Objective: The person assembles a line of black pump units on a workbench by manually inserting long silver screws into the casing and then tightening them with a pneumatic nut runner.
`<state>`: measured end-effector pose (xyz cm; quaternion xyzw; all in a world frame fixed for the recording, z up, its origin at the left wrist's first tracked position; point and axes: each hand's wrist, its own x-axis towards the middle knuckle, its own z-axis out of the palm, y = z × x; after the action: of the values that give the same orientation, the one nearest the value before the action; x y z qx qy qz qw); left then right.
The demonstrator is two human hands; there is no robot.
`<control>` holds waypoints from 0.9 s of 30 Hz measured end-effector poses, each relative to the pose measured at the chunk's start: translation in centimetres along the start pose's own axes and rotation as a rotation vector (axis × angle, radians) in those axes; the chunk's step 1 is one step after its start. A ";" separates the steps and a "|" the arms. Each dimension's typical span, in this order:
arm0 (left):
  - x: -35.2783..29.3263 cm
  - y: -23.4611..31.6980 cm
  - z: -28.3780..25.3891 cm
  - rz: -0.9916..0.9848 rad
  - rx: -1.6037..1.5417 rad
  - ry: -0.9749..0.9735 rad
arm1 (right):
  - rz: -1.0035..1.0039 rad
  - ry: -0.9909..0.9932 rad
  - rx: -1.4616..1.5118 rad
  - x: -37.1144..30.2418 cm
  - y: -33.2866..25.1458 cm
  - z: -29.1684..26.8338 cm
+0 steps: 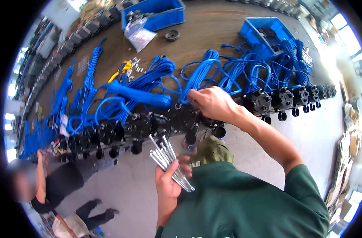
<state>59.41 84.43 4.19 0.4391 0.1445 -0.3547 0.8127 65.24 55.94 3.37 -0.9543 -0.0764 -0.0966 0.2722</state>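
Observation:
My left hand (169, 184) is closed around a bunch of long silver bolts (162, 155), held in front of my green shirt with their ends fanned out. Out over the table's edge reaches my right hand (214, 104), its fingers pinched together at the top of a black round housing (182, 118). What those fingers hold, if anything, is hidden. Similar black housings (261, 102) with short round pipe ends stand in a row along the edge. Behind them lie coiled blue cables (202, 74), and one thick blue bundle (139, 95) rests just left of my right hand.
Blue bins (165, 15) with dark parts stand at the back, one more (248, 31) at the right. A plastic bag (140, 36), a black ring-shaped part (172, 35) and yellow-handled pliers (120, 71) lie on the table. Another person (61, 180) works at the far left.

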 end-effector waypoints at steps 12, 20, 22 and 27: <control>0.1 0.3 -1.0 -0.027 -0.042 -0.170 | 0.303 -0.249 0.752 -2.4 -10.1 1.6; -0.2 -0.1 -4.3 -0.018 -0.028 -0.101 | 0.265 0.395 0.516 2.7 -8.7 -1.5; 0.0 0.1 -5.1 -0.034 -0.064 -0.091 | 0.153 0.473 0.318 4.4 -8.1 -0.5; 0.3 1.1 -6.0 -0.029 -0.106 -0.072 | 0.147 0.443 0.288 5.5 -8.4 0.6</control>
<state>60.81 89.57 1.32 0.3803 0.1401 -0.3737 0.8343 68.96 63.85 8.40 -0.8644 0.0414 -0.2709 0.4216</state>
